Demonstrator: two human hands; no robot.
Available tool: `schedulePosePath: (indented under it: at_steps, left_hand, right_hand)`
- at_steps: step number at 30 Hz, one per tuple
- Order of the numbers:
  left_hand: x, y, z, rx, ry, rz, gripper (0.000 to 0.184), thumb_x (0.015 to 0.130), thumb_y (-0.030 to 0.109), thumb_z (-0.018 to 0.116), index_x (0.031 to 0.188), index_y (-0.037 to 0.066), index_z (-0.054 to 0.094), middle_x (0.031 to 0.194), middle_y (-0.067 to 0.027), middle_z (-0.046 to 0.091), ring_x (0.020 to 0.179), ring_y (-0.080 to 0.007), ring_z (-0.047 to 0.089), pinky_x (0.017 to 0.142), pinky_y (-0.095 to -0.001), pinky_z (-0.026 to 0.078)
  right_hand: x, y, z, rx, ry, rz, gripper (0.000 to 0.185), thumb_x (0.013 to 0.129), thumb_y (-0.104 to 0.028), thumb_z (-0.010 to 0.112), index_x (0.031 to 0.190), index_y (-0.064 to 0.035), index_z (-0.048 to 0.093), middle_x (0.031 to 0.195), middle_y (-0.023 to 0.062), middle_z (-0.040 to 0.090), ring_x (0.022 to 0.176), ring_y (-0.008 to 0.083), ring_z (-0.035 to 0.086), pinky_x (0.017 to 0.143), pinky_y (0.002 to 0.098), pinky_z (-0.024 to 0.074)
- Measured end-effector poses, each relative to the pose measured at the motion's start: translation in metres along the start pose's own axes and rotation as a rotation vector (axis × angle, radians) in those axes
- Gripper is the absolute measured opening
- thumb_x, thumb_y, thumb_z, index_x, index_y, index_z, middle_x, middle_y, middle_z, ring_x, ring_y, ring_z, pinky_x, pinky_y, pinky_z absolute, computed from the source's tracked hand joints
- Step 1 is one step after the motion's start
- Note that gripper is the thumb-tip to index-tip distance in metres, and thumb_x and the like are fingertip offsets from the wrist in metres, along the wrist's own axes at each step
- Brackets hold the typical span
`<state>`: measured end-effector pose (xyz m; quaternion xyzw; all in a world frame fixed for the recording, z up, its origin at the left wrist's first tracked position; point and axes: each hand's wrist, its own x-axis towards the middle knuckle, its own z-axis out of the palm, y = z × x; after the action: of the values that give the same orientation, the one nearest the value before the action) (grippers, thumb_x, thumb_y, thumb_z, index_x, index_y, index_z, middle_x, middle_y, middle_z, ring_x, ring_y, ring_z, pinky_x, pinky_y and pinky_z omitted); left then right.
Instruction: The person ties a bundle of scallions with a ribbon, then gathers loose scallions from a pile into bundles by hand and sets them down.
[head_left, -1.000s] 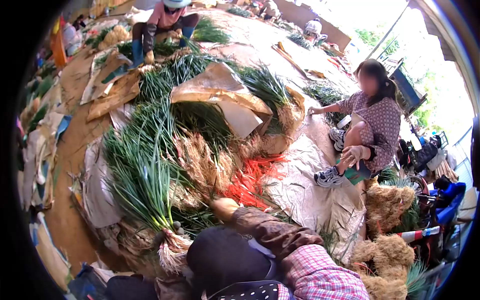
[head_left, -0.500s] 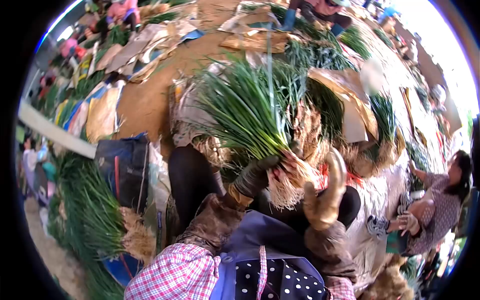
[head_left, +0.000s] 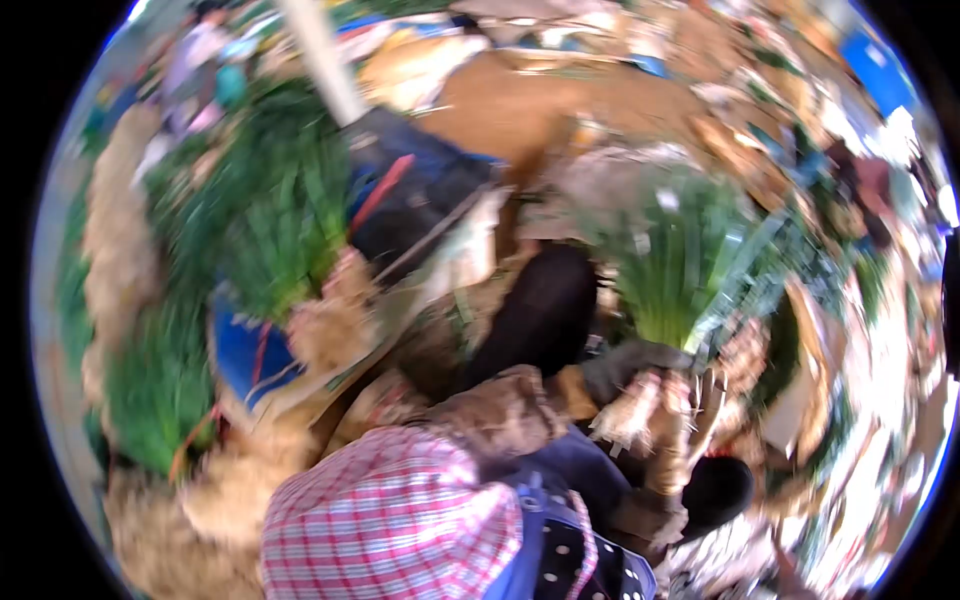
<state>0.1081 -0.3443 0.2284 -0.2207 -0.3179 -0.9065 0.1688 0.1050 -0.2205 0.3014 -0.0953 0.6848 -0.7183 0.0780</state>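
Observation:
A bunch of green onions (head_left: 665, 285), leaves up and pale roots hanging, stands in front of my lap. My left hand (head_left: 628, 370), in a dark glove, is wrapped around the stems just above the roots. Just right of the roots is my right hand (head_left: 680, 435) in a tan glove. Its fingers point upward and look apart, though motion blurs them; whether they touch the roots I cannot tell. More onions with tangled roots (head_left: 745, 355) lie just beyond the hands.
At left, a dark bag (head_left: 415, 195) with a red strip lies beside a rooted onion bunch (head_left: 285, 245). Another green bunch (head_left: 155, 390) is at far left. Brown ground (head_left: 540, 105) stretches ahead. A pale pole (head_left: 322, 60) slants down at upper left.
The view has swung left, so the held bunch appears farther right and more of the left-side onions show. My left hand keeps its hold. My right hand has come closer to the roots.

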Motion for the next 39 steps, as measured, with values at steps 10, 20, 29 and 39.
schedulePosePath:
  at_steps: [10, 20, 29, 39]
  left_hand:
    - [0.029, 0.167, -0.022, 0.580, 0.342, 0.442, 0.041, 0.085, 0.007, 0.064, 0.122, 0.000, 0.049, 0.111, -0.0156, 0.060, 0.097, -0.0209, 0.061, 0.081, -0.0338, 0.052]
    - [-0.107, 0.353, -0.125, 0.377, 0.891, 0.223, 0.031, 0.074, 0.015, 0.076, 0.097, -0.002, 0.064, 0.086, -0.0182, 0.068, 0.063, -0.0166, 0.066, 0.056, -0.0250, 0.057]
    - [-0.281, 0.332, -0.248, 0.130, 1.197, 0.068, 0.026, 0.076, 0.013, 0.074, 0.098, 0.000, 0.067, 0.084, -0.0098, 0.069, 0.067, -0.0145, 0.065, 0.059, -0.0228, 0.055]
    - [-0.297, 0.357, -0.206, 0.954, 1.906, 0.105, 0.066, 0.073, 0.018, 0.075, 0.123, -0.011, 0.044, 0.109, -0.0183, 0.060, 0.092, -0.0232, 0.060, 0.076, -0.0323, 0.048]
  right_hand:
    - [-0.008, 0.050, 0.028, -0.146, -0.666, 0.327, 0.043, 0.093, -0.043, 0.052, 0.082, -0.0028, 0.061, 0.043, -0.0023, 0.041, 0.034, 0.0063, 0.033, 0.036, 0.0214, 0.0202]
    - [0.033, 0.090, -0.001, -0.453, -0.609, 0.204, 0.032, 0.098, -0.026, 0.046, 0.102, 0.0035, 0.058, 0.055, 0.0022, 0.055, 0.041, 0.0059, 0.042, 0.042, 0.0199, 0.0333]
    - [0.033, 0.087, 0.013, -0.542, -0.730, 0.246, 0.031, 0.095, -0.017, 0.048, 0.113, 0.0061, 0.057, 0.069, 0.0067, 0.064, 0.060, 0.0103, 0.056, 0.059, 0.0236, 0.0466]
    - [0.057, 0.034, 0.059, -0.474, -0.677, -0.126, 0.031, 0.096, -0.013, 0.050, 0.120, 0.0062, 0.052, 0.095, 0.0092, 0.063, 0.084, 0.0135, 0.059, 0.073, 0.0255, 0.0510]
